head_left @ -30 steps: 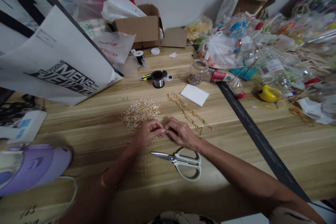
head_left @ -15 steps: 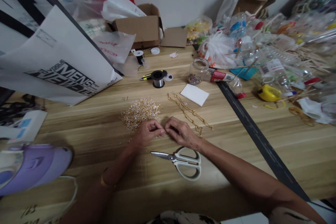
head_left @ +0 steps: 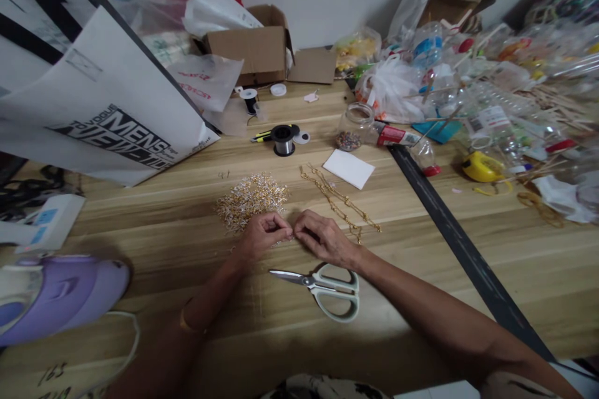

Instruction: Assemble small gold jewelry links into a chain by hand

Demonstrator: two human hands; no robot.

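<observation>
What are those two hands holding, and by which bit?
The left hand and right hand pinch something tiny between their meeting fingertips, beside the pile of gold pieces. It is too small to identify, as is the part gripped.

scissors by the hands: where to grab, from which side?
Take the scissors by the pale loop handles, probably coming from the right hand side. They lie flat and closed on the table, blades pointing left toward the left hand, handles to the right; the loops give fingers an edge.
</observation>
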